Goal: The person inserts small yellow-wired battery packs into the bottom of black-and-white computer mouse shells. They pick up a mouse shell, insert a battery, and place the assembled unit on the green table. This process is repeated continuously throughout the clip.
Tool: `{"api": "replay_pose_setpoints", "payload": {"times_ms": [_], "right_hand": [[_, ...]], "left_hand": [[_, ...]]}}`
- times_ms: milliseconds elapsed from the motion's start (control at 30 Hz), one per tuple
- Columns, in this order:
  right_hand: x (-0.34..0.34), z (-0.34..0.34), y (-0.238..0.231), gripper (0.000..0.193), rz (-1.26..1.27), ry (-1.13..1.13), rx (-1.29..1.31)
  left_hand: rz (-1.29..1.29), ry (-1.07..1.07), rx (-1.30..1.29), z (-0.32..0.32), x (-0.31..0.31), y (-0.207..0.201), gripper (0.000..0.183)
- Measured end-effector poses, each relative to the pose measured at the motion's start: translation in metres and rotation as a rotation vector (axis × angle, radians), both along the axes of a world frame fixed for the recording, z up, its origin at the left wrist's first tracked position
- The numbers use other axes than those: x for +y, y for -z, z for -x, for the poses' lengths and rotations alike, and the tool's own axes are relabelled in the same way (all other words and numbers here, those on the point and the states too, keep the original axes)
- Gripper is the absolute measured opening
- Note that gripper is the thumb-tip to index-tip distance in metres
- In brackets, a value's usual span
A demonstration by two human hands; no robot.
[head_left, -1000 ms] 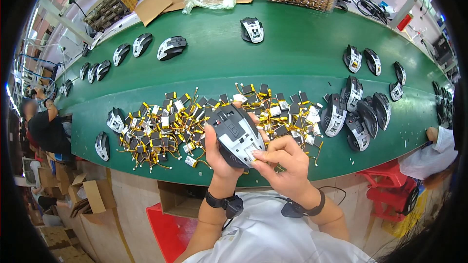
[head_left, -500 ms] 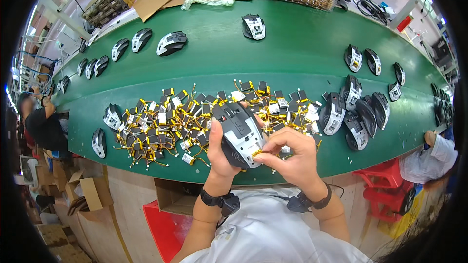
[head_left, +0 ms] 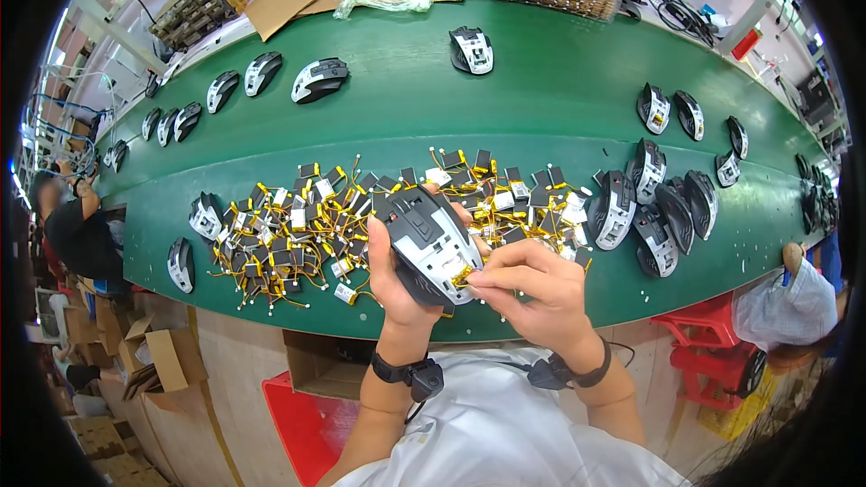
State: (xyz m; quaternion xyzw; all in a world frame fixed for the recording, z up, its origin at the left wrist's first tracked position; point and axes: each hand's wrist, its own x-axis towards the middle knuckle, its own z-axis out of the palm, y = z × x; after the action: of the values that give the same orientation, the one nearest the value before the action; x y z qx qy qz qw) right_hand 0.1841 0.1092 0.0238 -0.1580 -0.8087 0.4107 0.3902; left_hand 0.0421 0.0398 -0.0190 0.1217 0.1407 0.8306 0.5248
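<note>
My left hand (head_left: 395, 287) is wrapped round a black and white computer mouse (head_left: 431, 236), holding it tilted with its white underside up, over the front of the green bench. At the mouse's lower opening, the thumb and forefinger of my right hand (head_left: 544, 296) pinch a small yellow-taped battery end with its wires (head_left: 462, 276). How far the battery sits inside is hidden by my fingers. Behind and to both sides spreads a pile of small batteries (head_left: 293, 243), black or silver, with yellow tape, thin wires and white plugs.
Several mice (head_left: 615, 209) cluster right of the pile; two more lie at its left, one of them a mouse (head_left: 181, 264) near the edge. Others stand along the back of the green bench (head_left: 388, 108). A red stool (head_left: 708, 325) and other people are beyond.
The mouse and both hands have shifted slightly left. More of the yellow battery end now shows at the opening beside my right fingertips.
</note>
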Motion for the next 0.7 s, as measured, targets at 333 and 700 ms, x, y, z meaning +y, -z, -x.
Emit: {"api": "replay_pose_setpoints", "payload": {"times_ms": [333, 700], "right_hand": [[-0.026, 0.012, 0.01, 0.033, -0.277, 0.189, -0.044], [-0.018, -0.003, 0.027, 0.041, -0.609, 0.146, -0.006]], "left_hand": [[0.118, -0.207, -0.06, -0.005, 0.002, -0.009, 0.07], [0.079, 0.019, -0.087, -0.003, 0.0, -0.005, 0.071]]}}
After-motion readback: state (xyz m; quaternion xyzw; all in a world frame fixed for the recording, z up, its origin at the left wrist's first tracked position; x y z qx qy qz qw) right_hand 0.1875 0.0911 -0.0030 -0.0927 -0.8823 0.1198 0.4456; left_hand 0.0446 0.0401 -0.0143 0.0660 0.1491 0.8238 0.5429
